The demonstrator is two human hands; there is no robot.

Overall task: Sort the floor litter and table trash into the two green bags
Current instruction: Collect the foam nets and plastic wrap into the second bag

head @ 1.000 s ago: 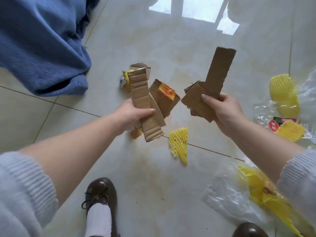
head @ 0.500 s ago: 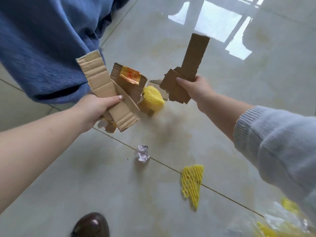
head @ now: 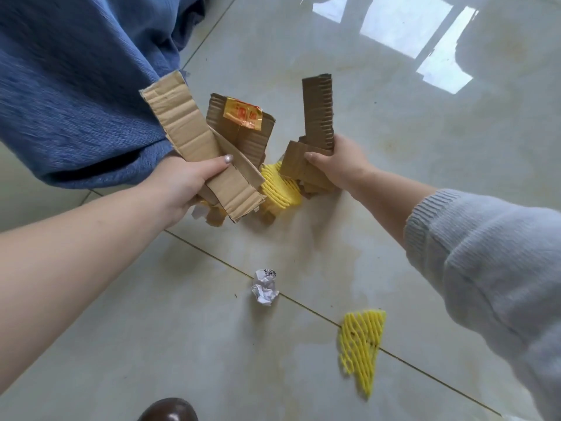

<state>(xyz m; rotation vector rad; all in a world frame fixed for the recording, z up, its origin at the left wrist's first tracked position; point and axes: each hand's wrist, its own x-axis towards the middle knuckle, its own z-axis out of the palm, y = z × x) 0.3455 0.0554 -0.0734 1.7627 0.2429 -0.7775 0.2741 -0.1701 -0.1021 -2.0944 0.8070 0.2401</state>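
Observation:
My left hand (head: 182, 183) grips a bundle of cardboard strips (head: 188, 132), one of them bearing an orange-yellow label (head: 243, 113). My right hand (head: 337, 165) holds a second bunch of brown corrugated cardboard pieces (head: 317, 113), one strip standing upright. Both bundles hang above the tiled floor, close together. On the floor between and below them lies a yellow foam fruit net (head: 279, 189) with small cardboard scraps beside it. A crumpled white paper ball (head: 264, 287) and a flat yellow foam net (head: 362, 344) lie nearer to me. No green bag is in view.
A blue cloth (head: 76, 86) hangs at the upper left, its hem just behind my left hand. The toe of my brown shoe (head: 168, 411) shows at the bottom edge. The glossy tiles reflect a window at the upper right.
The view has swung left and forward. Both hands, still holding their cardboard, have moved towards the blue cloth and closer together. The plastic bags and nets at the right have left the view.

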